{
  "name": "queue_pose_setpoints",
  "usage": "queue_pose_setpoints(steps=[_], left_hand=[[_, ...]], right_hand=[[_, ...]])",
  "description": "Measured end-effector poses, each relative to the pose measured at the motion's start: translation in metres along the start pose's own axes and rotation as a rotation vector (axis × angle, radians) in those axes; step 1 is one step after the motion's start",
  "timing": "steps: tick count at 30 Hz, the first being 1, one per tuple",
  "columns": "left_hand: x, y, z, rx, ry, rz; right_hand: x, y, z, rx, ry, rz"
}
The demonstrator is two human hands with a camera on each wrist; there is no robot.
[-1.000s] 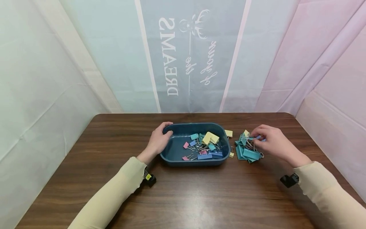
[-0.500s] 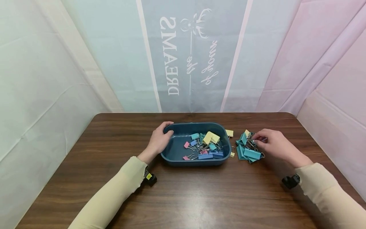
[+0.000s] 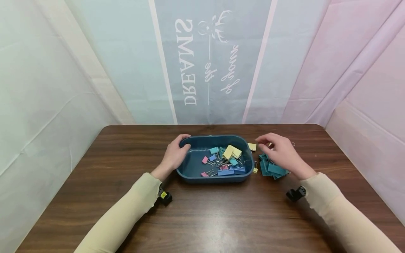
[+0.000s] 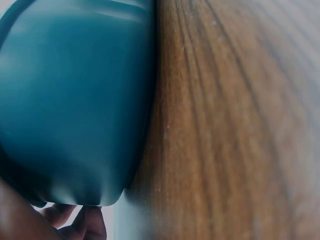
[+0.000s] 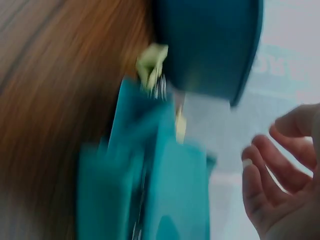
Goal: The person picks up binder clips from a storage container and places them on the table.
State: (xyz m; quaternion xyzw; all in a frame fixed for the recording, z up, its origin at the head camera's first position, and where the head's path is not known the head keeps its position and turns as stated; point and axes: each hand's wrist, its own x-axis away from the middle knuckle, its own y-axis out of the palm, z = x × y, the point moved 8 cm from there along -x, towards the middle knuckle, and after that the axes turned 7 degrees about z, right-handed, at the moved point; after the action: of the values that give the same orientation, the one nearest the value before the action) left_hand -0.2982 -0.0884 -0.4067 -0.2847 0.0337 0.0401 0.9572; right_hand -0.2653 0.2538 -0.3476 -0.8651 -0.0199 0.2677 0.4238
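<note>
My left hand (image 3: 175, 154) grips the left end of a dark blue tray (image 3: 210, 180), thumb over the rim and fingers along its far side. In the left wrist view, fingertips (image 4: 95, 222) reach the tray wall. Inside lie several pink, blue, teal and yellow binder clips (image 3: 226, 173). My right hand (image 3: 281, 151) hovers over a heap of teal binder clips (image 3: 273, 170) right of the tray. Its fingers are loosely bent toward the tray, and no clip shows between them in the right wrist view. The hand hides the heap's far part.
Close by the tray's right end lie a yellow binder clip (image 3: 252, 147) and a smaller yellow binder clip (image 3: 255, 170). A wire handle (image 3: 292, 143) shows behind my right hand. The brown wooden table (image 3: 209, 214) meets a printed cloth (image 3: 209, 70) at the back.
My right hand has left the right side of the clip heap and moved left, toward the tray. My left hand and the tray stay where they were.
</note>
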Motion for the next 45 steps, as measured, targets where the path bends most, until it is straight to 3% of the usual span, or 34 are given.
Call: queue_pose_setpoints(steps=[12,18,22,29,36,40,45], left_hand=[[-0.001,-0.001,0.001,0.004,-0.001,-0.012],[0.000,-0.003,0.002,0.010,-0.003,-0.011],[-0.001,-0.003,0.003,0.008,0.002,-0.009],[-0.004,-0.001,0.005,-0.013,0.022,-0.015],[-0.001,0.000,0.010,-0.113,0.050,-0.012],[0.000,-0.005,0.019,-0.191,0.157,0.027],[0.006,-0.015,0.042,-0.363,0.429,0.142]], right_hand=[[-0.033,0.065,-0.019,-0.169,0.183,-0.100],[-0.041,0.083,-0.007,-0.370,0.377,-0.108],[-0.040,0.092,0.005,-0.450,0.454,-0.160],[-0.037,0.093,0.011,-0.518,0.462,-0.173],[-0.035,0.093,0.013,-0.505,0.463,-0.179],[-0.034,0.093,0.012,-0.471,0.463,-0.173],[-0.035,0.096,0.009,-0.420,0.448,-0.163]])
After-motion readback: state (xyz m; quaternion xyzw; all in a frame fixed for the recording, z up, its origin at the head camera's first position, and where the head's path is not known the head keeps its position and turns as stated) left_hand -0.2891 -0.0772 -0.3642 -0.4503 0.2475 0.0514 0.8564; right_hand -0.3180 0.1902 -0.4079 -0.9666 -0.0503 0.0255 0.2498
